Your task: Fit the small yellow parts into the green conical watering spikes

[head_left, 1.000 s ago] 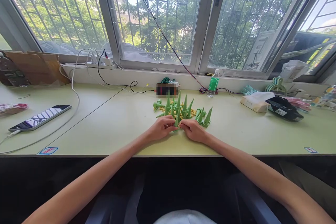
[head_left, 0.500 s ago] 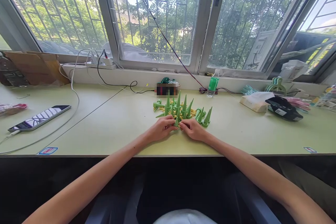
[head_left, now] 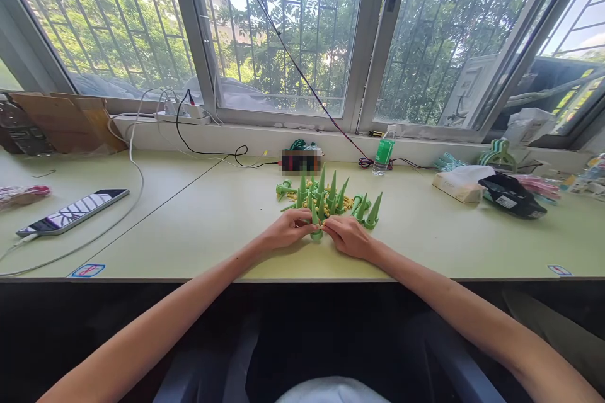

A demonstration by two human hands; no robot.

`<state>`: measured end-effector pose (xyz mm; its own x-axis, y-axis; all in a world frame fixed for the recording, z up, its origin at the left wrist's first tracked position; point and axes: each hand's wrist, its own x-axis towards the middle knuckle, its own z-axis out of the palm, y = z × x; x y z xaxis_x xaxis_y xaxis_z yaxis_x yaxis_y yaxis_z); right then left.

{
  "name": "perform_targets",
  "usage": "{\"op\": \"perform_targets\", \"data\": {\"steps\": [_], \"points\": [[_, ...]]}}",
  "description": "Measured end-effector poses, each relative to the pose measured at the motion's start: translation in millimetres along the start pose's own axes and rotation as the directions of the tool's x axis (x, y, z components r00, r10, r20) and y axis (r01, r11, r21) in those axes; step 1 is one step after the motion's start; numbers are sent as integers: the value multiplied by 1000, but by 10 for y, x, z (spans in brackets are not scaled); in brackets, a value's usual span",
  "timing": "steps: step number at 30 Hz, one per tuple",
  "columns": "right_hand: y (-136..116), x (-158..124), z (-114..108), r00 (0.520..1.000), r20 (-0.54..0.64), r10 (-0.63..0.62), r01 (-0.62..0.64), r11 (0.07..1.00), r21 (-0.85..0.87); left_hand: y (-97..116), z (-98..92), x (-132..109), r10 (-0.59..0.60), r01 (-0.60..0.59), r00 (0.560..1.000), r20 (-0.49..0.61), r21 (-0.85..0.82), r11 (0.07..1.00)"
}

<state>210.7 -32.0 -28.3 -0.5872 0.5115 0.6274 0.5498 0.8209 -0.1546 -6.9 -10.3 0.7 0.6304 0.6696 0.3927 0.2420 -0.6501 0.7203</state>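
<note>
My left hand (head_left: 283,232) and my right hand (head_left: 348,236) meet at the middle of the pale green table (head_left: 203,227), fingertips pinched together on one green cone-shaped spike (head_left: 315,225) that stands upright between them. Just behind it is a cluster of several more green spikes (head_left: 331,195), most upright, a few lying down, over a scatter of small yellow pieces (head_left: 347,202).
A phone (head_left: 72,211) on a white cable lies at the left. A green bottle (head_left: 384,151) stands by the window sill. At the right are a white packet (head_left: 460,182) and a black object (head_left: 510,196). Cardboard (head_left: 66,121) leans at the far left.
The spike between my fingers now stands with its base on the table and shows more fully; both hands have shifted only slightly.
</note>
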Motion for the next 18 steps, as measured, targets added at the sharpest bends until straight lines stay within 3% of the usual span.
{"op": "perform_targets", "data": {"steps": [3, 6, 10, 18], "points": [[-6, -9, -8, 997, 11, -72, 72, 990, -121, 17, -38, -20, -103, 131, 982, 157, -179, 975], [-1, -13, -1, 996, 7, -88, 88, 987, -138, 8, -55, -33, -150, 196, 968, 199, -236, 952], [1, -11, 4, 999, -10, -50, 49, 995, -88, -21, -38, -24, -148, 182, 974, 170, -204, 962], [5, 4, -1, 999, 21, 44, -45, 998, 46, 2, 18, -6, 15, -15, 1000, -3, 23, 1000]]}}
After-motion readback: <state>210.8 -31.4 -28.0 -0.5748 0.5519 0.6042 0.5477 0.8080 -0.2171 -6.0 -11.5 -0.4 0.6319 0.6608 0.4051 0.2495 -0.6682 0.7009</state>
